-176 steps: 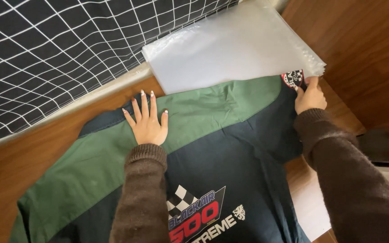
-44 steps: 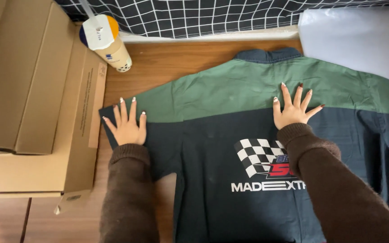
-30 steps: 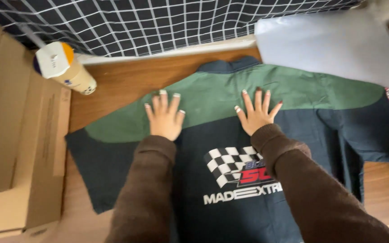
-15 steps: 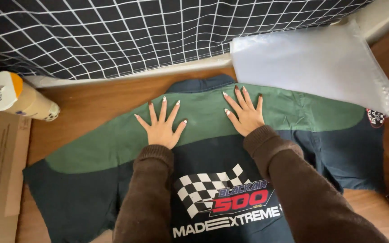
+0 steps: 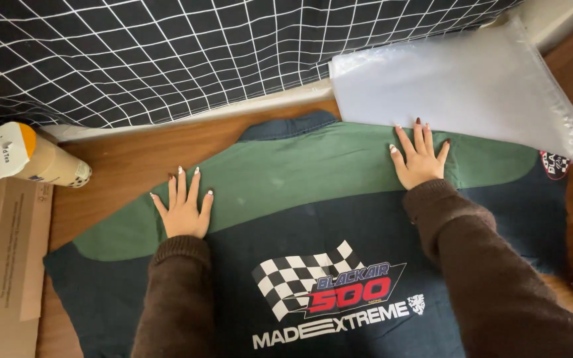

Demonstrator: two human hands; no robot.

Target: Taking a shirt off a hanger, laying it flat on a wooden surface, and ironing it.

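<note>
Racing shirt (image 5: 313, 219), green yoke over dark navy body, lies back-up and spread flat on the wood floor (image 5: 134, 156), its collar toward the black grid-check fabric (image 5: 167, 53).

Risk, as a judgement: the right hand (image 5: 420, 159) sits at the shirt's far shoulder, just beside the stack of clear plastic bags (image 5: 459, 86); an outward sweep could drag or scatter them. Uneven pressure could also bunch the cloth.

Left hand (image 5: 184, 209): palm down on the green yoke, fingers splayed, gripping nothing. Right hand the same. Paper cup (image 5: 31, 162) lies tipped left of the shirt, well apart.
</note>
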